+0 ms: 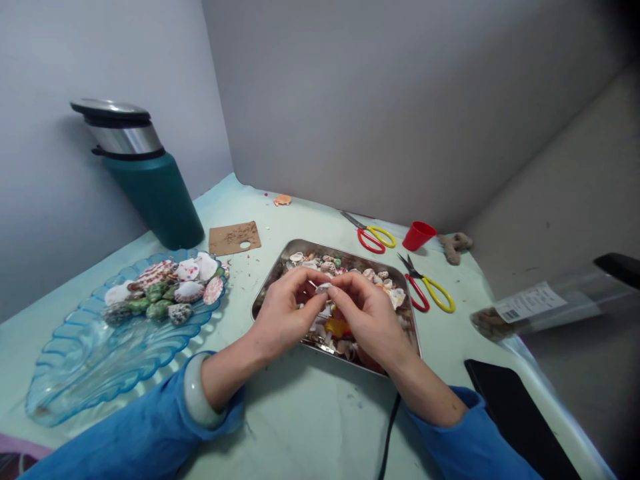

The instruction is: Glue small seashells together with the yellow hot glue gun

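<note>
Above a metal tray (295,243) filled with mixed seashells (327,265), both hands meet at their fingertips around a small whitish shell (324,288). My left hand (287,307) pinches it from the left, with a pale bangle (197,393) at the wrist. From the other side my right hand (367,317) has thumb and fingers closed on the same shell. A yellow piece (337,327) lies in the tray below the hands. Part of the tray's contents is hidden by the hands. To the left, a blue leaf-shaped glass dish (107,363) holds sorted-looking shells (157,291) in white, speckled and green.
A teal bottle (153,193) stands at the back left, near a brown card (235,238). Two pairs of scissors (383,237) (425,283), a red cup (419,235) and a brown root-like lump (455,247) lie right. A plastic bag (540,310) and black flat object (520,417) sit farther right.
</note>
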Demonstrator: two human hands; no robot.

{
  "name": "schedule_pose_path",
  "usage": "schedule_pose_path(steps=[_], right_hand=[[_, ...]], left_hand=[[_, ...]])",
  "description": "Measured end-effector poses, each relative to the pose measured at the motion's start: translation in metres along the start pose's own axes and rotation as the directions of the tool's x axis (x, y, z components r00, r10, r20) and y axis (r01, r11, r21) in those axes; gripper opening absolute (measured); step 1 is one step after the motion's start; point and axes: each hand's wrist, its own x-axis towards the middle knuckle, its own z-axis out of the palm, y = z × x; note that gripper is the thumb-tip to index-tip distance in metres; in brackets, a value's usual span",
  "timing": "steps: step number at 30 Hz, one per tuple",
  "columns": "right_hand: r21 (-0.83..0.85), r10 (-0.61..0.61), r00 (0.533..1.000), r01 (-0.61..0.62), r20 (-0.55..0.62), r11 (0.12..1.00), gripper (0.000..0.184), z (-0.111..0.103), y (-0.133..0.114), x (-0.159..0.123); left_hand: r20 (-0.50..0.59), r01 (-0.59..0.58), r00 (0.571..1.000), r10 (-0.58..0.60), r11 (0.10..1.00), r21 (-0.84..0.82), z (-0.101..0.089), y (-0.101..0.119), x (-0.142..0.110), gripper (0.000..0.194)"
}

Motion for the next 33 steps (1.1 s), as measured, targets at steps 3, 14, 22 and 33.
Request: schedule_pose_path(steps=[3,14,22,33], right_hand=[[0.011,0.000,1.000,0.000,-0.020,1.000,0.014,-0.0002,-0.0011,-0.0002],[-0.035,-0.069,0.993,0.066,-0.093,0.997,0.016,0.0001,0.0020,-0.0008],[-0.065,-0.076,0.992,0.070,-0.100,0.995,0.016,0.0010,0.0019,-0.0011],[-0.036,-0.062,0.993,0.058,-0.098,0.998,0.016,-0.0005,0.0010,-0.0001]], left_hand=[[-0.002,0.050,0.999,-0.051,0.996,-0.074,0.0010,0.0015,-0.0010,0.016],[-0.003,0.118,0.992,-0.123,0.957,-0.266,0.0025,0.0005,-0.0009,0.013],[-0.026,0.090,0.995,-0.099,0.965,-0.245,0.0023,0.0008,-0.0019,0.012],[-0.021,0.129,0.990,-0.139,0.961,-0.246,0.0010,0.0000,-0.0012,0.015]])
